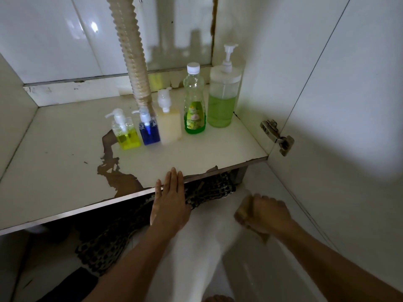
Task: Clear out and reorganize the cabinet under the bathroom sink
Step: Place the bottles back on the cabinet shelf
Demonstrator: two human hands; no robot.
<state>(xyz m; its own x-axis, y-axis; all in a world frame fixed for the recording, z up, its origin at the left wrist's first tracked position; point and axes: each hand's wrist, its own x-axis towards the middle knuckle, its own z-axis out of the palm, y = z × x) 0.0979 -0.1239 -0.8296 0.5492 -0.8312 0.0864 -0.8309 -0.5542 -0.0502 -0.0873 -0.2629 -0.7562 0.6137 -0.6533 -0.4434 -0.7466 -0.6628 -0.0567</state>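
The cabinet floor (65, 162) is white with a peeled brown patch. A row of bottles stands at its back right: a yellow pump bottle (127, 136), a blue pump bottle (150, 132), a cream pump bottle (169, 127), a green-labelled clear bottle (194, 105) and a tall pump dispenser (222, 99) half full of green liquid. My left hand (171, 199) lies flat, fingers straight, with its fingertips on the cabinet's front edge. Lower right, my right hand (261, 214) is curled in a fist, apparently around something small and tan; I cannot tell what.
A ribbed drain hose (130, 51) comes down from above to the cabinet floor behind the small bottles. The open cabinet door (349, 105) stands at the right on a metal hinge (277, 136). A dark patterned mat (209, 188) lies on the floor below the front edge.
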